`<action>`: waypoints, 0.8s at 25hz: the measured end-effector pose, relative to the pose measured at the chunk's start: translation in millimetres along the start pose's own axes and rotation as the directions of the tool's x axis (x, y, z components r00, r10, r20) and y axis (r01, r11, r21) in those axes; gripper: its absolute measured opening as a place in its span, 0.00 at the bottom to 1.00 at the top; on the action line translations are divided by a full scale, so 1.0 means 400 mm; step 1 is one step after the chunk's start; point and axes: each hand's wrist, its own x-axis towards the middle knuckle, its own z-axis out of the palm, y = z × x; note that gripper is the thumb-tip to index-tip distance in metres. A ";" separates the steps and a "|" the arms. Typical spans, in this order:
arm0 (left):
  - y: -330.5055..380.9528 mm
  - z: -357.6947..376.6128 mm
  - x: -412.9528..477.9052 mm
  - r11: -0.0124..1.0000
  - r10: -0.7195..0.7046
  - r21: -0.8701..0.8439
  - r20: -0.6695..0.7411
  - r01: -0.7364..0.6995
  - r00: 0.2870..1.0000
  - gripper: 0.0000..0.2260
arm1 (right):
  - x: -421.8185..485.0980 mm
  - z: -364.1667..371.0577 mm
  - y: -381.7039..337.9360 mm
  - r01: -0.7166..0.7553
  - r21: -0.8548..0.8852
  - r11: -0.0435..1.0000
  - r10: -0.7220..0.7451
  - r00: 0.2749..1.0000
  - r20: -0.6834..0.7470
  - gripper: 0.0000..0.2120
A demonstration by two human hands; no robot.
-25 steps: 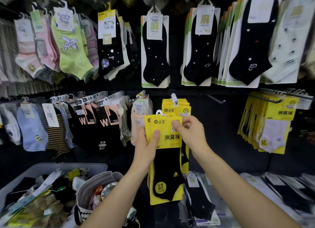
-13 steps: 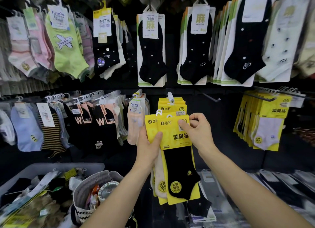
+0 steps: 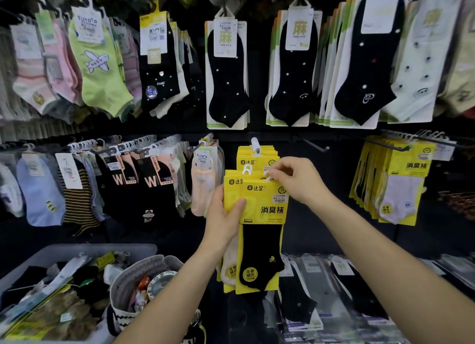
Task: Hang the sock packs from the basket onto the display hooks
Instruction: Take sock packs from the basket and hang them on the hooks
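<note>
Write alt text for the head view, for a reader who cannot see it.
A left hand grips the side of a few yellow sock packs while the right hand pinches their top edge, just below a display hook already holding matching packs. More socks hang all around, and a grey bin of loose packs sits lower left.

Both forearms extended forward. Left hand gripping, thumb pressed across front. Right hand higher, fingertips pinching.
</note>
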 end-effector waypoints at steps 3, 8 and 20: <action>0.007 0.002 0.010 0.999 -0.023 -0.023 0.015 0.023 1.000 0.13 | 0.024 -0.006 -0.002 -0.032 0.027 0.999 0.032 0.999 0.011 0.07; 0.006 -0.041 0.021 0.998 0.007 -0.055 -0.102 -0.012 0.995 0.08 | 0.096 -0.015 -0.017 -0.082 0.066 0.994 0.090 0.987 -0.130 0.08; 0.008 -0.193 0.010 0.996 -0.016 0.074 -0.291 0.039 0.956 0.07 | 0.107 0.031 -0.032 0.085 -0.278 0.957 -0.160 0.952 -0.262 0.07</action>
